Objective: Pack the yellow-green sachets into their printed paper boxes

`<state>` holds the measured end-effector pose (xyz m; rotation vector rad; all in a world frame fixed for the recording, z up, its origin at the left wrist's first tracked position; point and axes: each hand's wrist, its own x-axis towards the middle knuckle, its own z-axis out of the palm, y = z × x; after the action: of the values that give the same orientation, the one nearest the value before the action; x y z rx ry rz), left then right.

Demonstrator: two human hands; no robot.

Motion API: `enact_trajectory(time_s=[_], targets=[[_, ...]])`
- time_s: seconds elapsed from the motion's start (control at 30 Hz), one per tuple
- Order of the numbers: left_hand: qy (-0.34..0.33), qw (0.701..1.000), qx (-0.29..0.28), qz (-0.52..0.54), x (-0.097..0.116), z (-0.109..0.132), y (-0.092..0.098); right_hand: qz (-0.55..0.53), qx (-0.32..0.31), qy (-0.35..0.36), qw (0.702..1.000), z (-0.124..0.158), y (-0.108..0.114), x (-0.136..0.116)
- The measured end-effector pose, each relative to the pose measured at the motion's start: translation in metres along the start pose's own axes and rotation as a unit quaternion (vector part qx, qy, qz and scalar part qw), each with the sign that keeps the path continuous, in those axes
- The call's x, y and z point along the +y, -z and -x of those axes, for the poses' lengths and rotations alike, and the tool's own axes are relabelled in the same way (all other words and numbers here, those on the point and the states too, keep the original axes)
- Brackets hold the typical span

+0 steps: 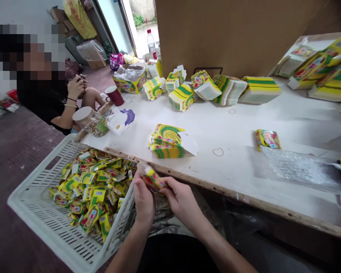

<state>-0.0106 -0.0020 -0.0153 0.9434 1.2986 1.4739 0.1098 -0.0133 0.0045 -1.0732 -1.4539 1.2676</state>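
Between my two hands, just off the table's front edge, is a small yellow and green printed carton (152, 180) with a white flap up at its far end. My left hand (143, 201) grips its left side, and the fingers of my right hand (177, 195) pinch its near right end. Straight ahead on the table lies a fanned stack of flat cartons (167, 142). To my left, a white plastic basket (59, 235) holds a heap of the same small cartons (93, 193), folded into shape.
Bundles of flat cartons (182, 96) line the back of the white table (233, 163). A mug (115, 96) and a lidded jar (92, 123) stand at its left end, near a seated person (45, 91). Clear plastic bags (295, 167) and a small carton (268, 139) lie to the right.
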Motion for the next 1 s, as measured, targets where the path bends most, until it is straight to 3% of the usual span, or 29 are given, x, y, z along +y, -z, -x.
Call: enact_trajectory(time_s=[0.13, 0.3, 0.5, 0.63, 0.8, 1.0], targets=[[-0.011, 0.998, -0.031, 0.055, 0.0, 0.007, 0.001, -0.102, 0.005, -0.065, 0.993, -0.002, 0.01, 0.004], [0.05, 0.993, -0.067, 0.088, -0.003, 0.009, 0.001, -0.202, 0.031, -0.097, 0.974, -0.003, 0.013, 0.005], [0.057, 0.996, -0.002, 0.063, -0.004, 0.007, -0.002, -0.23, 0.023, -0.083, 0.969, -0.002, 0.002, 0.003], [0.054, 0.998, 0.013, 0.044, -0.005, 0.002, -0.002, -0.195, 0.043, -0.066, 0.978, -0.003, 0.0, 0.008], [0.078, 0.993, -0.023, 0.088, 0.0, -0.005, 0.004, -0.048, 0.07, -0.013, 0.996, -0.005, 0.013, 0.011], [0.034, 0.992, -0.072, 0.102, 0.016, -0.013, 0.015, 0.013, -0.035, 0.009, 0.999, 0.0, 0.032, -0.004]])
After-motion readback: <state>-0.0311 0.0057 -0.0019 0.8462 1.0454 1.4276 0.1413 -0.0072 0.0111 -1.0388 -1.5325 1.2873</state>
